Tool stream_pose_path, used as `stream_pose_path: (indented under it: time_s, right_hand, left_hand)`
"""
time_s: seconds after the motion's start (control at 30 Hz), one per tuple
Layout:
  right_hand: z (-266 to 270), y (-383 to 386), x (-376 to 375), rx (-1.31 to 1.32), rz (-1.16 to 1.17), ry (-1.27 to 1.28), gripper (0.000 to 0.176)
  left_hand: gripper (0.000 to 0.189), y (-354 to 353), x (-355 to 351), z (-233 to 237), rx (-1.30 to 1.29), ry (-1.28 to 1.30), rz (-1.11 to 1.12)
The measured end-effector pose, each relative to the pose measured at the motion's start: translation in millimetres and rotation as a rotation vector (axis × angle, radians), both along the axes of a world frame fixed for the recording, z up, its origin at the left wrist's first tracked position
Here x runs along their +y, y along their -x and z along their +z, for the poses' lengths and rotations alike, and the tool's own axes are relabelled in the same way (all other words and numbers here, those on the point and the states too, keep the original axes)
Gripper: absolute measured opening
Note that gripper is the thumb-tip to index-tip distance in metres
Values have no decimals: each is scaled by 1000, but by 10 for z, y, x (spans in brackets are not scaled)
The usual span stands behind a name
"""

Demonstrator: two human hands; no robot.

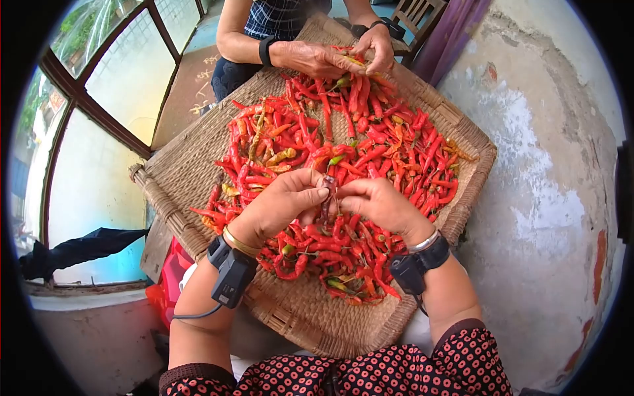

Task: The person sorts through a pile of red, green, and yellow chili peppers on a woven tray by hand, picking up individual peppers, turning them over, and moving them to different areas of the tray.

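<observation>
Between my hands is a dark, shrivelled chili pepper (325, 198), held upright over the pile. My left hand (288, 197) pinches it between thumb and forefinger. From the other side my right hand (378, 203) brings its fingertips together at the pepper's edge; whether they grip its stem or its body is partly hidden. Beneath both hands red chili peppers (330, 247) lie heaped, a few of them yellowish or green. They rest in a wide woven basket tray (198, 158).
Across the tray a co-worker's hands (343, 59) hold several chilies. A dark folded umbrella (86, 251) leans by the windows at left. A worn plaster wall (535, 165) stands close on the right. Behind the co-worker is a wooden chair (417, 23).
</observation>
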State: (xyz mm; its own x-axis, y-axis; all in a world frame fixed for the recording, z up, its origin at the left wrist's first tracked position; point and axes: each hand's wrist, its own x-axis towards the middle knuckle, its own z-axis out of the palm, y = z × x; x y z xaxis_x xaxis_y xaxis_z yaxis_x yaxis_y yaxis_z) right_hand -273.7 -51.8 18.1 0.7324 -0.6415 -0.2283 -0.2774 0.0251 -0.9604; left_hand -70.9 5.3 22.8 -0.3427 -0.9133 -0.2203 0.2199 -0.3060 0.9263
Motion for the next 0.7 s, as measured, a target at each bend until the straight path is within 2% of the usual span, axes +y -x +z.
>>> stream_pose_path:
  time_s: [0.07, 0.13, 0.17, 0.2, 0.23, 0.27, 0.3, 0.33, 0.4, 0.47, 0.5, 0.53, 0.6, 0.63, 0.67, 0.7]
  right_hand:
    - [-47, -20, 57, -34, 88, 69, 22]
    - [-38, -29, 105, -137, 113, -176, 24]
    - [-73, -29, 116, -133, 129, -127, 28]
    - [-60, -22, 102, -133, 127, -128, 28]
    - [-34, -14, 76, 55, 288, 29, 29]
    - [-21, -3, 63, 243, 447, 187, 29]
    - [-82, 21, 74, 288, 482, 314, 32]
    - [-125, 28, 80, 287, 481, 310, 32]
    - [-183, 36, 105, 402, 540, 474, 32]
    - [-213, 26, 139, 387, 518, 479, 33]
    - [-240, 20, 165, 356, 485, 542, 33]
    - [-265, 14, 187, 327, 450, 606, 34]
    - [-306, -23, 225, 387, 460, 647, 34]
    - [-313, -49, 238, 446, 469, 687, 34]
    - [-283, -73, 241, 445, 469, 686, 34]
    - [-217, -102, 245, 530, 501, 674, 31]
  left_hand:
    - [9, 28, 4, -13, 86, 13, 41]
    - [6, 50, 7, -7, 170, -61, 105]
    - [6, 40, 4, -4, 170, -62, 103]
    - [5, 12, -6, 1, 32, -55, 43]
    - [4, -13, -18, 7, -107, -48, -18]
    - [4, -30, -37, 16, -108, -51, -20]
    - [4, -45, -61, 23, -256, -28, -86]
    - [5, -60, -86, 22, -403, -5, -151]
    - [6, -78, -166, -45, -376, 16, -154]
    - [10, -61, -254, -67, -138, 203, 122]
    - [25, 15, -282, -41, -11, 252, 262]
    - [25, -9, -312, -90, -10, 249, 263]
    - [35, -51, -374, -193, -555, 536, 290]
    - [32, -52, -331, -141, -693, 410, 208]
    - [32, -42, -309, -174, -693, 409, 207]
    - [28, -31, -291, -230, -814, 491, 165]
